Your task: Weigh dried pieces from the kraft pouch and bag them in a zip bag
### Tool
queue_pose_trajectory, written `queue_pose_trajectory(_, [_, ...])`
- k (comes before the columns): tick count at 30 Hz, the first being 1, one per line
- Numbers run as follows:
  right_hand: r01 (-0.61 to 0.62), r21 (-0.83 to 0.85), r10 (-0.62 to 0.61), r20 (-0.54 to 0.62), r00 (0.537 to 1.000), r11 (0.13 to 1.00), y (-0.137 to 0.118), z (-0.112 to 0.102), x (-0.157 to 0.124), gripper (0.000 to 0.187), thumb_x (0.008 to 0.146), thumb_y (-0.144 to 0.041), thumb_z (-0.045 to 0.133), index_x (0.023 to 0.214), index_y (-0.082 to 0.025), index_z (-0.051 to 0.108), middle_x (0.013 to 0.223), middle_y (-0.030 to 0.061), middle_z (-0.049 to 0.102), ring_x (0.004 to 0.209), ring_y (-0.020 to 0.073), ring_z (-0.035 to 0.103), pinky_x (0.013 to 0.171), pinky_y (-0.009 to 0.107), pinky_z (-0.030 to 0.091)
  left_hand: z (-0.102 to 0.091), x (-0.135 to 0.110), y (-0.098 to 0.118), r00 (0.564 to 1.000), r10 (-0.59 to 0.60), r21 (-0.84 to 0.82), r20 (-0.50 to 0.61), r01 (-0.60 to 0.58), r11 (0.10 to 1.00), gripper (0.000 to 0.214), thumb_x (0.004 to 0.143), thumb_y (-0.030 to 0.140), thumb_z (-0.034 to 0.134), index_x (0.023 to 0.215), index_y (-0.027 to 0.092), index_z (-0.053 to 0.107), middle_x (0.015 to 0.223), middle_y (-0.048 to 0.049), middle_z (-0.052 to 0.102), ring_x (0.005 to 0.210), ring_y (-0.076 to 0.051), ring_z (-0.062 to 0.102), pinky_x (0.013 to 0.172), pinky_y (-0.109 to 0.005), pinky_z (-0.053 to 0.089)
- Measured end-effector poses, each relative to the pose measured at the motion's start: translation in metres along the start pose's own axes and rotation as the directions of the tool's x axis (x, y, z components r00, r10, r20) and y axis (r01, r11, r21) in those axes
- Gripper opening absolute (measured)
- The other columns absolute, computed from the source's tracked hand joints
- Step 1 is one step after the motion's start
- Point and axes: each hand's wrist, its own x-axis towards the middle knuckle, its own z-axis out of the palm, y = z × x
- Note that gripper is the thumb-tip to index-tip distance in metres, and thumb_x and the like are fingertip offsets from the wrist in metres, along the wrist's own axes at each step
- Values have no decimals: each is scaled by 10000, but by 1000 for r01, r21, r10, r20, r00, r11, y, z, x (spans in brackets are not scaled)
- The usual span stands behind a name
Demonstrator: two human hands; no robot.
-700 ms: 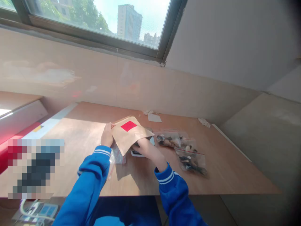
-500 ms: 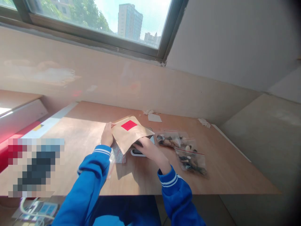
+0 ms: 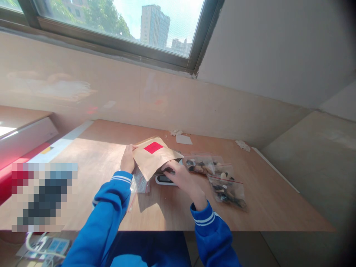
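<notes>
Brown-paper envelope edge (image 3: 134,157) gripped by left hand (image 3: 128,159), right hand (image 3: 179,177) beneath it.

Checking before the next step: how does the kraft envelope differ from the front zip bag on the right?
The kraft envelope is opaque brown paper with a red square, while the zip bag is clear plastic with dark pieces showing inside. The envelope is held up by the left hand, whereas the bag lies on the wooden table. Both are flat packets.

There are two hands (image 3: 180,178), one kraft envelope (image 3: 148,157), three zip bags (image 3: 226,192) and one white device (image 3: 164,180).
</notes>
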Motion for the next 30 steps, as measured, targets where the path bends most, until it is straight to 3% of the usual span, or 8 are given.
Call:
queue_pose_trajectory(9, [135, 75, -112, -254, 961, 988, 4, -16, -7, 152, 861, -132, 528, 854, -222, 651, 904, 32, 681, 897, 175, 652, 812, 296, 517, 1, 0, -2, 1000, 16, 28, 11, -16, 999, 277, 830, 59, 459, 1071, 189, 506, 1114, -65, 531, 1062, -186, 518, 961, -340, 419])
queue_pose_trajectory(16, [115, 249, 4, -431, 902, 962, 12, -14, -17, 96, 846, -169, 587, 833, -218, 669, 981, 55, 704, 973, 186, 661, 852, 313, 537, -3, -1, 4, 999, -23, 79, 27, 21, 997, 268, 843, 77, 448, 1077, 197, 496, 1108, -63, 526, 1051, -190, 522, 937, -336, 433])
queue_pose_trajectory(19, [94, 359, 142, -577, 804, 928, 21, -10, -22, 37, 816, -238, 664, 830, -205, 655, 987, 66, 703, 973, 195, 660, 855, 328, 543, -5, -3, 9, 998, -61, 101, 33, 58, 993, 263, 843, 88, 451, 1079, 198, 488, 1112, -69, 527, 1044, -197, 529, 914, -338, 441])
queue_pose_trajectory(22, [42, 431, 296, -684, 667, 901, 33, -5, -24, 193, 750, -331, 745, 816, -183, 639, 911, 68, 709, 880, 203, 672, 815, 349, 557, -7, -4, 12, 995, -91, 119, 29, 87, 989, 282, 829, 84, 459, 1083, 203, 484, 1121, -73, 526, 1035, -205, 536, 891, -344, 447])
queue_pose_trajectory(24, [-2, 465, 362, -687, 631, 886, 44, 0, -24, 262, 724, -383, 757, 824, -174, 637, 868, 71, 711, 836, 207, 674, 805, 368, 561, -6, -5, 10, 995, -98, 115, 13, 96, 989, 285, 814, 89, 484, 1075, 203, 481, 1104, -71, 527, 1016, -206, 541, 882, -347, 451])
queue_pose_trajectory(30, [-143, 434, 397, -577, 714, 889, 76, 31, -14, 282, 774, -443, 665, 849, -175, 616, 844, 93, 703, 811, 218, 679, 813, 397, 570, -1, -2, 0, 989, -124, 70, -79, 130, 989, 208, 795, 146, 555, 969, 201, 457, 968, -49, 534, 943, -218, 547, 866, -375, 464])
